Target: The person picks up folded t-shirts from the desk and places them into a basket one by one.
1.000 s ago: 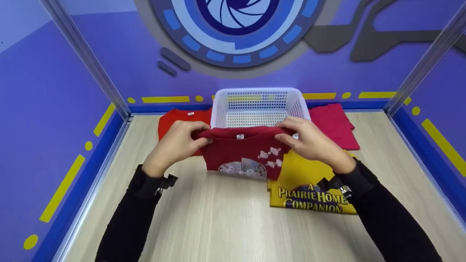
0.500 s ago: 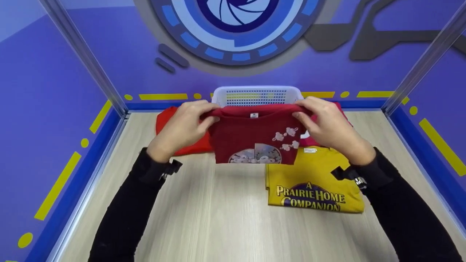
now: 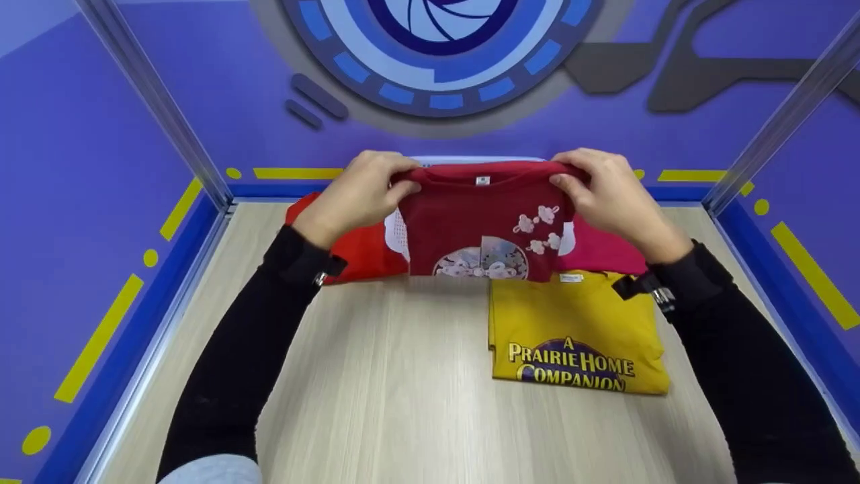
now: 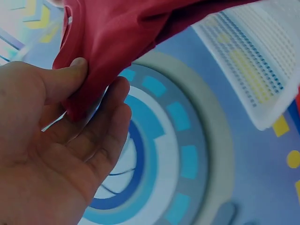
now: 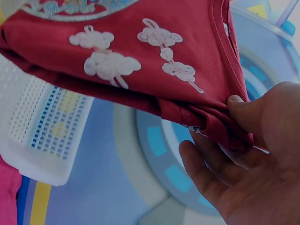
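From here I see the left hand (image 3: 359, 191) and right hand (image 3: 611, 191) each pinching a shoulder of the folded dark-red shirt (image 3: 463, 215), held up before most of the basket (image 3: 397, 235) near the far edge of the counter (image 3: 403, 376). I judge it light, soft, apt to sag mid-span; I'd hold both shoulders.

sleeves (image 3: 232, 363): long, black | wristbands (image 3: 692, 269): black | mounts (image 3: 631, 288): small, dark | fittings (image 3: 664, 298): silvery | left-arm cloth (image 3: 215, 469): pale grey

A folded dark-red fabric shirt (image 3: 463, 218) with pale motifs hangs collar-up from the pinching left hand (image 3: 363, 188) and right hand (image 3: 608, 191).
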`<state>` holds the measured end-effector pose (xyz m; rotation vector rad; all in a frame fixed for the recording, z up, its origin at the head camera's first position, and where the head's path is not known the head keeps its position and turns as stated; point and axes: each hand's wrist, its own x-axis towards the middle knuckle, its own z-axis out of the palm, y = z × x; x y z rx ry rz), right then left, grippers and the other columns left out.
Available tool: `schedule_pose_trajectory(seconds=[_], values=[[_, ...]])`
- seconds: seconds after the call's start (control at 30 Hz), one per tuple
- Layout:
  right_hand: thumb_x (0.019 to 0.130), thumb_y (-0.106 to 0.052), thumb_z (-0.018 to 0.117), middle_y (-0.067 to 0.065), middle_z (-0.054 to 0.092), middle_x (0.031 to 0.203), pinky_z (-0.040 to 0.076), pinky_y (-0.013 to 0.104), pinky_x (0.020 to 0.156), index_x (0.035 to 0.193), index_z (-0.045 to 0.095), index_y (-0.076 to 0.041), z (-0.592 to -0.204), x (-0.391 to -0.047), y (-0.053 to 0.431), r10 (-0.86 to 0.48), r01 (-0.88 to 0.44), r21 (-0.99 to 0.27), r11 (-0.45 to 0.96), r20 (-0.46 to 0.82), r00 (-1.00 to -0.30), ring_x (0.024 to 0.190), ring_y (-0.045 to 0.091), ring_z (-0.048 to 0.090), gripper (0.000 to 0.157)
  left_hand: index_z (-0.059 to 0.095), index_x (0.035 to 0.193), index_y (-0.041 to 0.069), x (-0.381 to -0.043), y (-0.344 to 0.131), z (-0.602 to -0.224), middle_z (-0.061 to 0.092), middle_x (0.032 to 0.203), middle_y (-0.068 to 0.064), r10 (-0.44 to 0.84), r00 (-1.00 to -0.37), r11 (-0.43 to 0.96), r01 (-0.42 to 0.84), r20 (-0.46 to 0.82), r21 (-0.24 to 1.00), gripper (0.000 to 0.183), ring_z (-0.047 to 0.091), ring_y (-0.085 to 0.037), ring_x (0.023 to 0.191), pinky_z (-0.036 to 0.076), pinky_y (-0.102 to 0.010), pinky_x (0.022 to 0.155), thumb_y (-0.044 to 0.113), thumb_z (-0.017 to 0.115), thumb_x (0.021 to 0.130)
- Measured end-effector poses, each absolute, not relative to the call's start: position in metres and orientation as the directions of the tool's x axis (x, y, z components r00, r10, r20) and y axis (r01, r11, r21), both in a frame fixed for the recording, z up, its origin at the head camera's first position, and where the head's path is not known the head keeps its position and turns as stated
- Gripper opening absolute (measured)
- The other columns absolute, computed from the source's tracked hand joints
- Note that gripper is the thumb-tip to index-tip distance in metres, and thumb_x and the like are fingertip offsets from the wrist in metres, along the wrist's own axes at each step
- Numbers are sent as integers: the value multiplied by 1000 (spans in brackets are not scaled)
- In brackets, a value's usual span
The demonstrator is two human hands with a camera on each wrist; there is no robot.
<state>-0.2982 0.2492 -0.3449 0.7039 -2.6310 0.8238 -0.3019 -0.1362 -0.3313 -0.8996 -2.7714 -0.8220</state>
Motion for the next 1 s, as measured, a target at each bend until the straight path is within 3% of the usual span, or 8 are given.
schedule_pose_trajectory(seconds=[0.43, 0.67, 0.83, 1.0], values=[[114, -17, 57, 22, 74, 115, 51, 48, 87, 131, 73, 0, -363, -367, 247, -350, -392, -441, 808, 177, -920, 97, 35, 65, 29, 77, 137, 10, -376, -112, -364, 77, 137, -11, 421, -902, 779, 412, 93, 473, 30, 68, -29, 129, 52, -45, 117, 22, 66, 112], [106, -11, 59, 33, 74, 122, 54, 61, 105, 127, 73, 6, -385, -399, 233, -331, -339, -379, 861, 90, -939, 118, 50, 68, 31, 71, 145, 5, -409, -106, -385, 71, 146, -19, 386, -922, 825, 334, -23, 455, 37, 66, -31, 131, 50, -45, 118, 20, 64, 112], [101, -9, 56, 32, 72, 116, 54, 59, 101, 117, 74, 5, -405, -409, 226, -355, -324, -330, 887, -36, -934, 109, 46, 66, 28, 73, 141, 3, -416, -103, -404, 70, 147, -21, 373, -917, 860, 286, -140, 423, 36, 65, -34, 134, 50, -47, 120, 19, 65, 110], [93, -5, 57, 24, 71, 99, 54, 48, 87, 104, 74, 6, -420, -412, 228, -394, -350, -281, 894, -121, -911, 92, 36, 63, 23, 76, 134, 2, -416, -91, -420, 75, 136, -19, 388, -899, 882, 298, -202, 366, 32, 66, -31, 121, 53, -45, 114, 18, 67, 107]])
